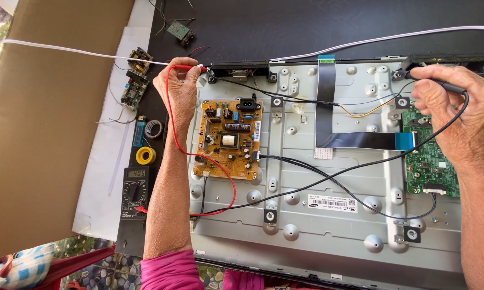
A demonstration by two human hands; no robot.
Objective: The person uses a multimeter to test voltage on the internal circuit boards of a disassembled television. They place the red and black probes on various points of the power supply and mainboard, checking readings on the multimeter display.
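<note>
You were at the measuring step: your left hand point(178, 92) pinched the thin red probe point(191, 67) at the grey metal panel point(328, 215) (top edge), your right hand point(457, 104) gripped the slim black probe point(446, 85) just beyond its fingertips. Next likely needed steady tips while you read the black multimeter point(134, 190).

Power board point(230, 138) on metal chassis point(328, 215); multimeter point(133, 192) left; main board point(430, 164) right.

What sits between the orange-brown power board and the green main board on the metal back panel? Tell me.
In the head view, between the orange-brown power board and the green main board lie a flat black ribbon cable, thin black wires, and bare panel.
</note>
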